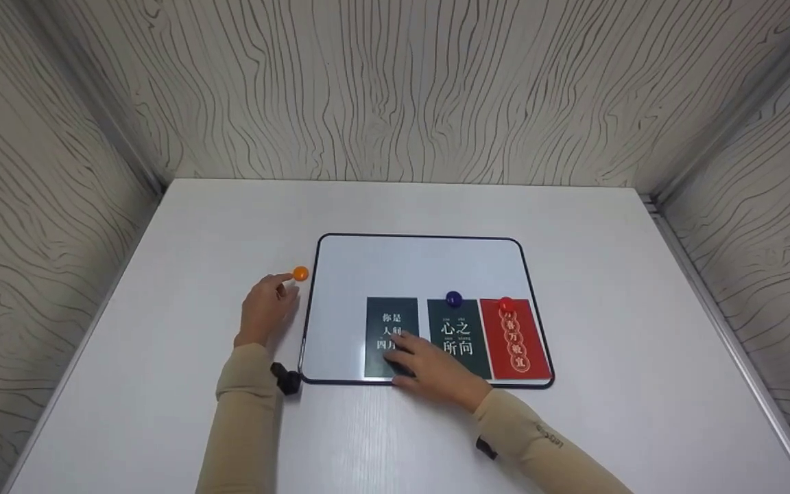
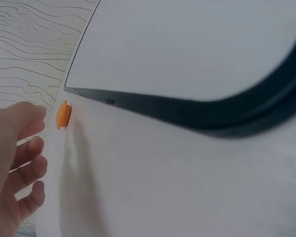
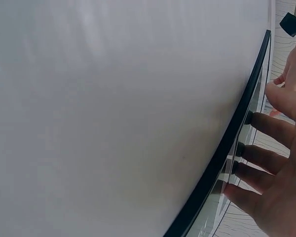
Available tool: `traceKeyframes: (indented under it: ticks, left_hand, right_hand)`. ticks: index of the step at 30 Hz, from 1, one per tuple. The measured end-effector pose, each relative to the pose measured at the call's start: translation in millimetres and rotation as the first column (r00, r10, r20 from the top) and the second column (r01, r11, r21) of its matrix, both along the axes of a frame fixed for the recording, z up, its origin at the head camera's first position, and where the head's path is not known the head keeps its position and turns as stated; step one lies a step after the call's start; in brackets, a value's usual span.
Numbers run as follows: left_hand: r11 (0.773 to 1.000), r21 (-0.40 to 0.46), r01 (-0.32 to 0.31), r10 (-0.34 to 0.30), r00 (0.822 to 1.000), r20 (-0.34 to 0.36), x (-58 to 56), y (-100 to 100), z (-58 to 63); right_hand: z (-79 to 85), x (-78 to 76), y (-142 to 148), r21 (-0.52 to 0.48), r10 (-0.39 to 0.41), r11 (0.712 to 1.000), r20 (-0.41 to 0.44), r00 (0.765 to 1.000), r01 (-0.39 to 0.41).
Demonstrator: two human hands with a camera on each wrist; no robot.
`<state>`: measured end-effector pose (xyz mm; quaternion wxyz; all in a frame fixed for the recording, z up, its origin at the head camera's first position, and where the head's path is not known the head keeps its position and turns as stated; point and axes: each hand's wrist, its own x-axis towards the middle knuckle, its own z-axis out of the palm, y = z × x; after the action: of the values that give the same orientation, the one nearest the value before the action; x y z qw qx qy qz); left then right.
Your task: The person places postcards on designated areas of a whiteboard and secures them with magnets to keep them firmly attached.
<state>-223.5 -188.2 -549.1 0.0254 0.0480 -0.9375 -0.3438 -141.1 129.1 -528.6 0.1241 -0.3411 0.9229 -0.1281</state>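
My left hand (image 1: 268,309) is beside the whiteboard's left edge, its fingertips right at an orange round magnet (image 1: 300,274) on the table. In the left wrist view the fingers are loosely bent, with a small gap to the orange magnet (image 2: 63,115). My right hand (image 1: 436,370) rests, fingers spread, on the lower part of a dark green card (image 1: 392,307) with white characters, covering some of them. That card lies on the whiteboard (image 1: 395,264). In the right wrist view the right fingertips touch the surface just inside the board's black frame (image 3: 227,138).
Right of the hand-covered card lie another green card (image 1: 457,329), a dark blue magnet (image 1: 454,299) at its top edge, and a red card (image 1: 532,343) with a red magnet (image 1: 506,304) at its top. Wood-grain panels (image 1: 395,89) enclose the white table (image 1: 196,226) at back and sides.
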Motion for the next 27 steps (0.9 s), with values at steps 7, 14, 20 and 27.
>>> traceKeyframes:
  ticks: [7,14,20,27]
  left_hand:
    - [0.998,0.048,-0.034,0.031,0.997,0.067,-5.6,0.2,-1.4]
    - [0.990,0.118,-0.075,0.065,0.994,0.087,-13.1,-1.2,-8.3]
    - [0.989,0.121,-0.086,0.078,0.994,0.070,-19.6,-0.7,-11.8]
    - [0.990,0.097,-0.103,0.093,0.991,0.098,-20.9,4.3,-12.3]
  right_hand:
    - [-0.9,0.4,-0.4,-0.002,0.000,1.000,-0.015,1.000,0.000]
    - [-1.6,1.4,-0.9,0.002,-0.009,1.000,-0.016,1.000,0.009]
    - [-0.7,1.2,-1.3,0.005,-0.020,1.000,-0.007,1.000,0.020]
    - [-1.0,1.5,-1.3,0.011,-0.017,1.000,-0.013,1.000,0.017]
